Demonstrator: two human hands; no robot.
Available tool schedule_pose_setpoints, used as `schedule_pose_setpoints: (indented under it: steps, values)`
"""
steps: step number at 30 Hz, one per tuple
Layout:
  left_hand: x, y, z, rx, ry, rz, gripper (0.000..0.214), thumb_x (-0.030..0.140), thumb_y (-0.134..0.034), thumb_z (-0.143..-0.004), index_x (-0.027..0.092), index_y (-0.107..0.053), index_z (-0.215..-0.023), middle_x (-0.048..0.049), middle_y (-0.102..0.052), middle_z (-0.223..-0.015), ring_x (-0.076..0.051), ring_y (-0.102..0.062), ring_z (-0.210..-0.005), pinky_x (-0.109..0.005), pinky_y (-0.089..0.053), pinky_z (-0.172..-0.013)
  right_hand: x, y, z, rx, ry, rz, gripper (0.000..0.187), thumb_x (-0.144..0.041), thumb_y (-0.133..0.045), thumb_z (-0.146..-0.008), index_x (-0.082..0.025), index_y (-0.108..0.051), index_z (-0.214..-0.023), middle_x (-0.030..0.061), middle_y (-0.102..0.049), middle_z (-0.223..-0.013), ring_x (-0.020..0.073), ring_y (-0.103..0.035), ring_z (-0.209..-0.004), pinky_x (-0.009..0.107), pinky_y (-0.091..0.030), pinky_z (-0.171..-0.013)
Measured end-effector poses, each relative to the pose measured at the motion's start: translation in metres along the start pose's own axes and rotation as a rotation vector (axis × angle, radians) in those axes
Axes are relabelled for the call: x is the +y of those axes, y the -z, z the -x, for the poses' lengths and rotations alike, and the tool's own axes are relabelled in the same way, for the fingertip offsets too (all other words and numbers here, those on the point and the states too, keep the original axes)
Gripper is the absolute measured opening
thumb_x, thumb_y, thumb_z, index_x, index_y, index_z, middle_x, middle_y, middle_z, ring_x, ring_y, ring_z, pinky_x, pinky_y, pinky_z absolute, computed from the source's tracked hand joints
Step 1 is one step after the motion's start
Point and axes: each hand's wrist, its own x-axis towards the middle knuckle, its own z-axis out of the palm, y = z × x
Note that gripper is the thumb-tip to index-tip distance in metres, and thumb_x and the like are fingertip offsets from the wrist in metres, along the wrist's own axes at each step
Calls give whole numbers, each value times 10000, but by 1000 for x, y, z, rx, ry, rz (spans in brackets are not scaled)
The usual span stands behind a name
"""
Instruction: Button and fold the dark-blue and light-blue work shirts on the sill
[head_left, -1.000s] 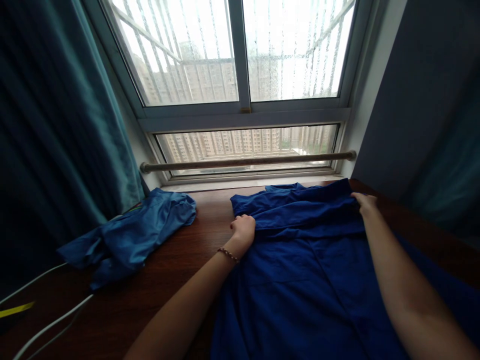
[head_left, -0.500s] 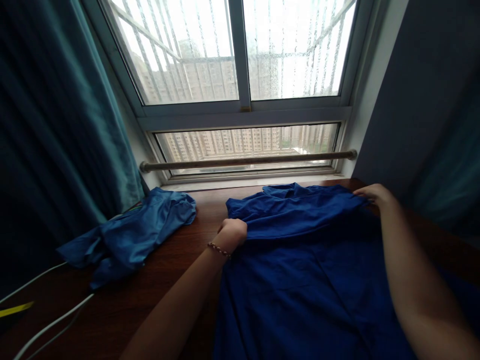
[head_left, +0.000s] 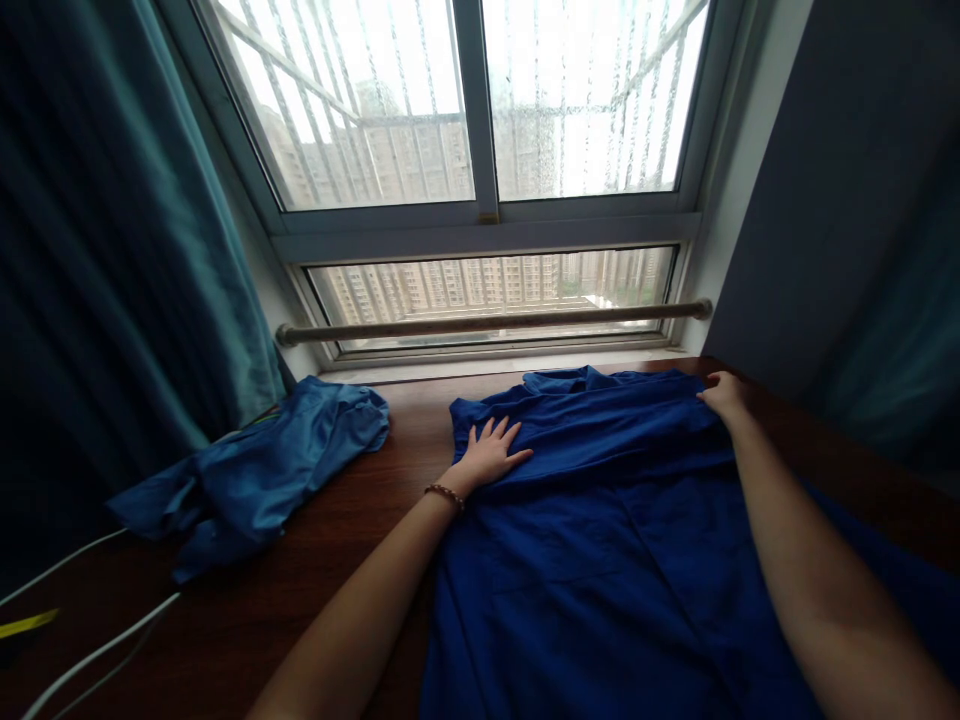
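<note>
A dark blue garment [head_left: 585, 560], perhaps a shirt, lies spread over the wooden surface, with its upper part wrinkled near the window. My left hand [head_left: 491, 455] rests flat on its left side, fingers spread; a braided bracelet circles that wrist. At the far right corner of the cloth, my right hand [head_left: 724, 395] has its fingers pinched on the garment's edge. The garment's near end runs out of view at the bottom, and my right forearm covers part of its right side.
A lighter blue crumpled cloth [head_left: 277, 470] lies at the left by the teal curtain [head_left: 135, 230]. White cables [head_left: 105, 650] and a yellow strip [head_left: 28, 624] are at lower left. A metal rail [head_left: 487, 323] crosses the window above the wooden surface [head_left: 360, 540].
My left hand has gone from a closed grip on the cloth to lying flat with spread fingers, slightly farther right. My right hand has shifted a little left along the garment's edge.
</note>
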Motion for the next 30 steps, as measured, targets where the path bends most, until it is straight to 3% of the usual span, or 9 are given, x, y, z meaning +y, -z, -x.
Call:
schedule_pose_setpoints:
  steps: [4,8,12,14,16,18,21,25,30]
  values:
    - [-3,2,4,-126,88,50,898,750,-308,-657,287,-48,-1381,-92,44,-1453,-410,55,-1288,-671,-13,-923,5,-19,16,-59,-64,107,358,-195,-619,-632,-119,-604,-982,158,-609,-939,305,-577,-910,377,-456,-759]
    - [-1,12,12,-288,94,62,1130,776,-475,-501,272,30,-1377,-119,131,-1433,-467,98,-1255,-719,-28,-869,3,-30,28,-32,-105,159,375,-270,-572,-694,-101,-578,-1028,220,-546,-1047,374,-496,-1018,458,-423,-782]
    - [-13,18,13,-320,29,116,1191,719,-601,-420,288,-41,-1379,-112,98,-1439,-464,84,-1258,-694,-62,-899,-1,-30,34,3,-131,199,527,-447,-511,-743,-50,-525,-1089,286,-470,-1117,421,-395,-1099,524,-367,-823]
    - [-26,20,7,-263,-37,261,1061,669,-620,-474,270,-200,-1363,-113,-55,-1451,-413,-38,-1289,-585,-144,-979,-3,-29,35,-9,-132,189,574,-491,-514,-733,-44,-521,-1094,286,-470,-1122,421,-386,-1108,532,-340,-854]
    - [-41,22,0,-101,-1,471,832,600,-596,-586,198,-384,-1283,-141,-314,-1376,-336,-287,-1249,-429,-284,-983,-5,-26,34,-34,-138,160,570,-477,-551,-714,-38,-531,-1076,286,-472,-1134,415,-385,-1120,521,-331,-880]
    - [-57,23,-8,136,189,606,665,502,-594,-650,119,-478,-1180,-176,-495,-1221,-290,-473,-1115,-353,-383,-899,-6,-21,32,-66,-152,128,529,-441,-602,-685,-22,-566,-1006,299,-500,-1099,406,-419,-1102,498,-351,-881]
    - [-80,25,-13,358,508,609,609,341,-726,-520,62,-536,-1027,-226,-557,-1098,-352,-490,-1070,-394,-411,-833,-9,-10,28,-134,-203,38,435,-410,-667,-625,-37,-616,-844,288,-573,-979,402,-486,-1040,478,-410,-834]
    - [-93,23,-11,295,623,744,373,163,-781,-328,99,-583,-638,-163,-653,-772,-382,-566,-919,-379,-466,-703,-19,5,29,-362,-337,-336,298,-315,-727,-567,-95,-613,-733,172,-656,-763,323,-606,-860,380,-506,-702]
    - [-83,24,-13,308,537,984,173,62,-688,-411,103,-581,-541,-70,-625,-545,-271,-626,-618,-321,-493,-545,-41,24,26,-609,-380,-534,167,-244,-679,-646,-104,-613,-708,119,-666,-641,244,-649,-652,340,-538,-596]
